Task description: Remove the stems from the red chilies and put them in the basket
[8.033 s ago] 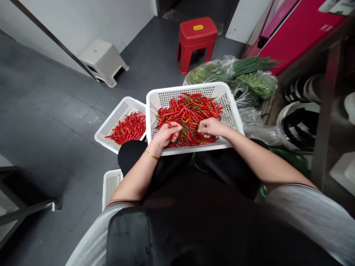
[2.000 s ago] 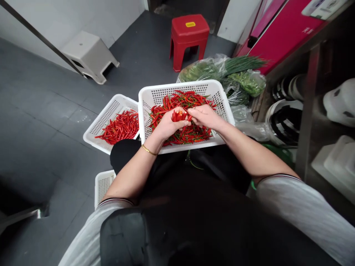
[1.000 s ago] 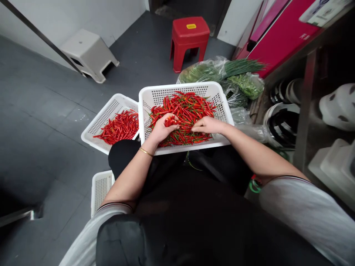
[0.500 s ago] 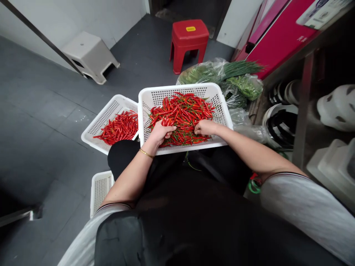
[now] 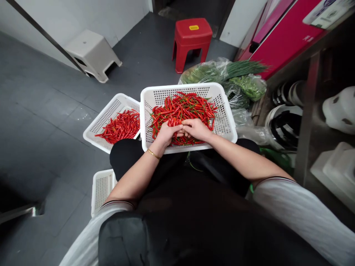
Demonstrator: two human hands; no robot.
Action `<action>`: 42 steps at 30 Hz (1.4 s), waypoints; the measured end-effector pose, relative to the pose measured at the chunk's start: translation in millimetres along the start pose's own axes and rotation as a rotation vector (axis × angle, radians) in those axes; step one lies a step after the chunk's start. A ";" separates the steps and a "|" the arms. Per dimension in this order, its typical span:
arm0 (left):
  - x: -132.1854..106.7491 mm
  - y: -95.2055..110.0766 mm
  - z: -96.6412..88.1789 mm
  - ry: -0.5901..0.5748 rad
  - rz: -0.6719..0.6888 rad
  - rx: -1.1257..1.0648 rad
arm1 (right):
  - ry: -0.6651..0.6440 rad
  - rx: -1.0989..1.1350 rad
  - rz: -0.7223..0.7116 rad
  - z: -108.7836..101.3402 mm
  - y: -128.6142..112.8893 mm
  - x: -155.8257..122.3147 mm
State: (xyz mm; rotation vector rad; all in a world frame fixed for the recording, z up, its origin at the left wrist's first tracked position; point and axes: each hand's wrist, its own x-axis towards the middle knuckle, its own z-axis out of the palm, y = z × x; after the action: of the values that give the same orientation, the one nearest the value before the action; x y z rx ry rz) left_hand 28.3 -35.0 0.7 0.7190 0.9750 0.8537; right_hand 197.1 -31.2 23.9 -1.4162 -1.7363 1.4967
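Observation:
A white perforated basket (image 5: 230,111) rests across my lap, heaped with red chili peppers (image 5: 191,105) that have green stems. Over its near side, my left hand (image 5: 168,133) is closed around a small bunch of chili peppers (image 5: 174,121). My right hand (image 5: 195,129) meets it, thumb and fingers pinched at the end of a chili pepper in that bunch. Its fingertips touch the left thumb and partly hide what they grip. Left of the lap basket stands a second white basket (image 5: 97,122), holding a pile of red chilies (image 5: 122,125) with few stems visible.
Another white basket (image 5: 102,190) is on the floor by my left leg. Bagged green vegetables (image 5: 205,72) lie beyond the lap basket. A red stool (image 5: 192,35) and a whitish stool (image 5: 91,51) stand farther off. Shelving with bowls (image 5: 285,125) lines the right.
My right hand has moved left from the chili heap to join my left hand at the bunch. My left hand still holds its chilies. The view has shifted slightly.

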 end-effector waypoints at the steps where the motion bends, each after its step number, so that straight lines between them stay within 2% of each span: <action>1: -1.3 2.8 -0.8 -0.011 0.028 -0.006 | -0.040 0.094 -0.004 3.4 -4.5 -0.1; 4: -6.9 16.5 -5.4 -0.084 0.086 0.088 | -0.158 0.362 0.069 3.1 -10.2 1.0; 6: -11.5 27.8 -7.1 -0.161 0.115 0.173 | -0.129 0.493 0.142 0.0 -10.7 2.2; 9: -19.0 42.2 -5.7 -0.271 0.137 0.271 | -0.121 0.585 0.197 1.2 -12.9 2.3; 11: -23.5 46.5 -2.5 -0.311 0.127 0.309 | -0.154 0.554 0.208 4.8 -16.0 0.6; 12: -25.2 46.5 -0.5 -0.324 0.114 0.319 | -0.135 0.495 0.198 6.1 -17.7 -0.9; 14: -27.0 42.3 3.5 -0.333 0.076 0.311 | -0.015 0.258 0.130 6.1 -20.2 -4.8; 17: -25.7 30.1 6.4 -0.290 0.021 0.231 | 0.241 -0.350 -0.046 -2.7 -17.1 -11.9; 18: -24.4 26.2 5.6 -0.273 0.008 0.195 | 0.271 -0.566 -0.074 -7.1 -13.0 -13.9; 19: -22.7 23.3 3.9 -0.257 -0.004 0.164 | 0.245 -0.757 -0.063 -11.4 -6.9 -15.3; 21: -18.8 20.4 -1.9 -0.225 -0.035 0.122 | 0.040 -1.018 0.061 -17.8 10.4 -15.9; 23: -14.8 20.8 -8.4 -0.186 -0.075 0.103 | -0.230 -1.113 0.209 -19.4 31.6 -13.2; 24: -13.1 21.6 -11.1 -0.163 -0.089 0.094 | -0.319 -1.123 0.246 -18.4 42.0 -10.9; 26: -10.7 22.8 -14.3 -0.130 -0.101 0.074 | -0.395 -1.073 0.235 -14.8 59.6 -5.6; 29: -9.7 23.1 -15.7 -0.102 -0.099 0.048 | -0.434 -0.876 0.203 -12.8 74.5 0.3; 31: -9.3 22.6 -16.8 -0.087 -0.098 0.034 | -0.473 -0.700 0.263 -16.9 76.9 1.1; 33: -7.9 21.3 -18.0 -0.070 -0.100 0.026 | -0.447 -0.491 0.330 -23.5 72.8 0.6; 35: -5.4 18.7 -17.3 -0.057 -0.092 0.029 | -0.325 -0.223 0.331 -28.1 61.5 1.0; 38: -1.7 14.0 -9.4 -0.050 0.004 0.030 | -0.122 0.058 0.162 -24.1 34.2 4.7; 40: -1.5 12.4 -1.6 -0.085 0.038 0.023 | 0.015 0.019 -0.006 -15.7 15.2 7.7; 42: -3.4 13.4 3.8 -0.117 0.008 0.025 | 0.182 -0.234 -0.149 -7.6 1.9 9.8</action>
State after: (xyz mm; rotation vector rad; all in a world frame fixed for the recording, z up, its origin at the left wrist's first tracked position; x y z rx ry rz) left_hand 27.0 -32.0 14.6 0.7860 0.8804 0.7982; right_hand 200.5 -19.3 21.9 -1.4488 -1.9021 1.0802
